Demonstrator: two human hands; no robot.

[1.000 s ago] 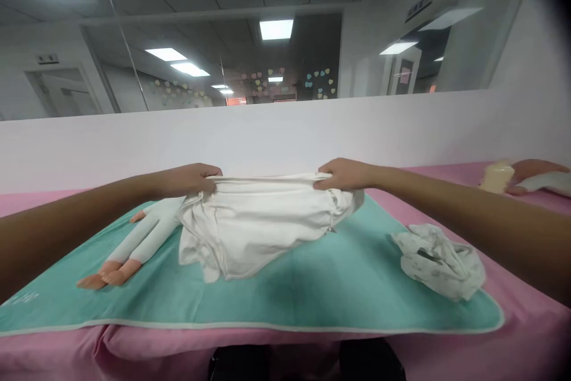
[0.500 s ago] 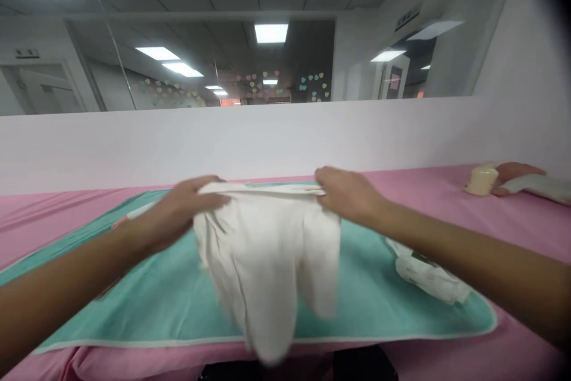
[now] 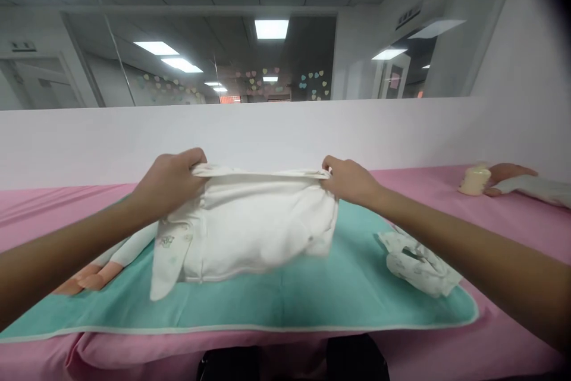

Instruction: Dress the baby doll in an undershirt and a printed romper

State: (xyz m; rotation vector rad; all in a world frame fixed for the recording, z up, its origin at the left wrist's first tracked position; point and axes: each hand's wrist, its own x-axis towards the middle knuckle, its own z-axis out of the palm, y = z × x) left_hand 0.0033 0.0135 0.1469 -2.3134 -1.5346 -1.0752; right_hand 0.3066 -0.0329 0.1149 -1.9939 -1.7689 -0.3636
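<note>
Between my two hands a white baby garment [image 3: 254, 226] is stretched by its upper edge over the green mat. Its lower part hangs in folds, and a flap with small snaps and a printed animal droops at the left. My left hand [image 3: 178, 176] pinches the left end of that edge; the fingers of my right hand [image 3: 350, 179] are closed on the right end. Below my left forearm are a doll's legs [image 3: 118, 259] in white, feet bare; the rest of the doll is hidden behind my arm and the garment.
A green mat [image 3: 285, 315] with a pale border lies on pink cloth [image 3: 423, 182]. Crumpled white printed cloth [image 3: 422, 268] rests at its right. Farther right stand a cream bottle [image 3: 475, 180] and doll-like limbs in white [image 3: 530, 185]. A low white wall with glass is behind.
My hands have risen slightly, the left one moving left, and the garment's edge is pulled wider. Its long hanging parts have swung up, and the snapped flap now shows. More of the doll's legs is visible.
</note>
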